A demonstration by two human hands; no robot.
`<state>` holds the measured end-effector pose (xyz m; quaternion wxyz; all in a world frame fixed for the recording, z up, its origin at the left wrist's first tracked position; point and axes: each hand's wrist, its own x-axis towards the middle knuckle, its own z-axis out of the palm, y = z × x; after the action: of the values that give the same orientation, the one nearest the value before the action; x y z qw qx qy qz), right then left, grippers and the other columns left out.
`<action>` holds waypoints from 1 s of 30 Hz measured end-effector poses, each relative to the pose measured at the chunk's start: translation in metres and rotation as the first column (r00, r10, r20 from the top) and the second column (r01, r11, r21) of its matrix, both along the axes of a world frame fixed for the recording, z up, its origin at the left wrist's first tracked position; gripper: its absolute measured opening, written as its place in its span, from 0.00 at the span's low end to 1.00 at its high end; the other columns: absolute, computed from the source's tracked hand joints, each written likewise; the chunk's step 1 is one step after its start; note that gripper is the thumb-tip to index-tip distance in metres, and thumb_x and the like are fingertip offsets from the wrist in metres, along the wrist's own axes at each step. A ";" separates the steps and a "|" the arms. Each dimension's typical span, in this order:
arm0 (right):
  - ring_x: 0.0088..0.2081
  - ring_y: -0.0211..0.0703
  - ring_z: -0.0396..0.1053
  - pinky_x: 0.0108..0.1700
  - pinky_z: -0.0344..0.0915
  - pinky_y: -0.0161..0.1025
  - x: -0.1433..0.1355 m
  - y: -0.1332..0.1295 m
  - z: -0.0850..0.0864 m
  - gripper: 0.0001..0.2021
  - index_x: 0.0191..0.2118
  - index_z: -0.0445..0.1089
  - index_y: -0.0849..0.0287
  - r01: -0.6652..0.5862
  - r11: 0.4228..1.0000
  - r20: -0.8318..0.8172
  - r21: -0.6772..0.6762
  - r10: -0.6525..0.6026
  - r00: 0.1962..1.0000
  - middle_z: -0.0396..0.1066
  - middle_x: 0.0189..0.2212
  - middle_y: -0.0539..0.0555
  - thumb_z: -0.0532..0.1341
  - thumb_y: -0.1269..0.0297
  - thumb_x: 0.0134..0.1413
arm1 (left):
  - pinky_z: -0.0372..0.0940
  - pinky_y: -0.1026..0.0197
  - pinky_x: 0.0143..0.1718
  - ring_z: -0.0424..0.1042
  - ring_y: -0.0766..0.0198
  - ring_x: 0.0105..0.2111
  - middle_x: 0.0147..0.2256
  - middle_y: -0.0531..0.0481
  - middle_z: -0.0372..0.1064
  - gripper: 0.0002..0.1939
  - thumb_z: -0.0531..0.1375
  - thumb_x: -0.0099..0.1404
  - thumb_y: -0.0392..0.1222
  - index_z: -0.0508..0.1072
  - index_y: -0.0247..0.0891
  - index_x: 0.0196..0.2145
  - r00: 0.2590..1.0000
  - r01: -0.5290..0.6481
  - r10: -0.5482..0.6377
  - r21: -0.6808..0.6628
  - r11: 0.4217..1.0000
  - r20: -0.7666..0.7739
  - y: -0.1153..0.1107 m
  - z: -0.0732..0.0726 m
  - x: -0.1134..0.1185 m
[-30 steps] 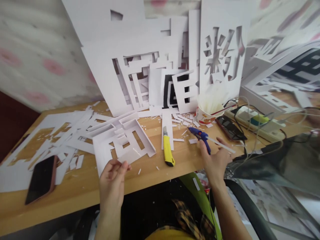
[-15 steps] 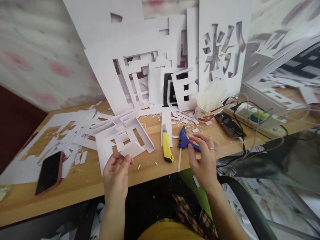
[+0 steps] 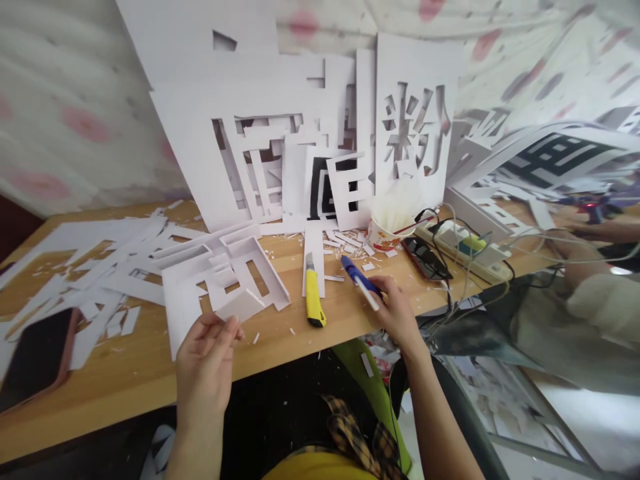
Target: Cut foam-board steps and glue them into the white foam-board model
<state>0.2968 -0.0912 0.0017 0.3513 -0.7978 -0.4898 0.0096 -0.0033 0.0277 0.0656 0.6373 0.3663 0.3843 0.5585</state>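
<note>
Between the thumb and fingers of my left hand is a small white board piece. It is held in front of a white foam-board structure with upright walls and cut openings. My right hand is closed round the handle of a blue glue gun, whose tip points up and left; a white stick sticks out from it toward me. A yellow box cutter lies between my hands, its blade end on a white strip.
Cut-out white boards lean at the back. A paper cup of white sticks, a dark phone and a cabled power strip stand right. Scraps and another phone lie left. Another person's arm shows far right.
My right hand has closed on the glue gun, which has turned and lifted. My left hand still holds the white piece. The view has shifted to the right.
</note>
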 end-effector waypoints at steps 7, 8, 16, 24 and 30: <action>0.48 0.57 0.74 0.51 0.66 0.56 0.019 0.016 -0.012 0.18 0.51 0.65 0.59 0.053 0.997 -0.046 0.058 -0.051 0.998 0.76 0.47 0.65 0.50 0.54 0.64 | 0.67 0.69 0.31 0.67 0.71 0.24 0.21 0.56 0.70 0.19 0.78 0.42 0.43 0.75 0.38 0.29 1.000 0.006 -0.007 -0.029 1.000 -0.004 -0.002 -0.001 -0.004; 0.49 0.59 0.73 0.52 0.64 0.59 0.019 0.017 -0.013 0.18 0.51 0.66 0.59 0.078 0.995 -0.036 0.059 -0.076 0.996 0.75 0.47 0.66 0.50 0.53 0.64 | 0.67 0.69 0.30 0.67 0.71 0.24 0.21 0.56 0.70 0.19 0.78 0.42 0.43 0.75 0.38 0.29 1.000 0.002 -0.002 -0.028 1.000 -0.002 -0.002 -0.001 -0.004; 0.48 0.61 0.71 0.54 0.59 0.63 0.002 0.019 0.006 0.21 0.46 0.70 0.60 0.232 0.961 0.035 0.150 -0.240 0.970 0.76 0.44 0.65 0.55 0.47 0.61 | 0.66 0.69 0.30 0.66 0.72 0.24 0.21 0.56 0.69 0.19 0.77 0.44 0.44 0.73 0.37 0.28 1.000 0.003 -0.003 -0.041 0.999 -0.003 -0.001 -0.002 -0.003; 0.53 0.51 0.67 0.56 0.64 0.50 -0.100 0.007 0.076 0.22 0.57 0.65 0.51 -0.195 0.890 -0.040 0.413 0.231 0.972 0.71 0.50 0.57 0.66 0.64 0.57 | 0.64 0.69 0.28 0.67 0.72 0.23 0.23 0.56 0.70 0.20 0.77 0.44 0.45 0.72 0.38 0.29 0.998 0.037 -0.040 -0.056 0.998 -0.042 -0.002 0.001 0.002; 0.52 0.51 0.70 0.59 0.59 0.57 -0.138 0.046 0.073 0.29 0.63 0.58 0.45 -0.420 0.844 -0.093 0.332 0.473 0.876 0.79 0.44 0.51 0.66 0.65 0.59 | 0.64 0.69 0.28 0.67 0.73 0.22 0.22 0.57 0.69 0.20 0.77 0.45 0.45 0.72 0.38 0.29 0.998 0.040 -0.042 -0.041 0.998 -0.049 -0.007 0.004 0.002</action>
<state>0.1589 -0.0448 0.0747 0.4978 -0.5942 -0.6259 0.0850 -0.0014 0.0204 0.0699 0.6460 0.3752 0.4034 0.5284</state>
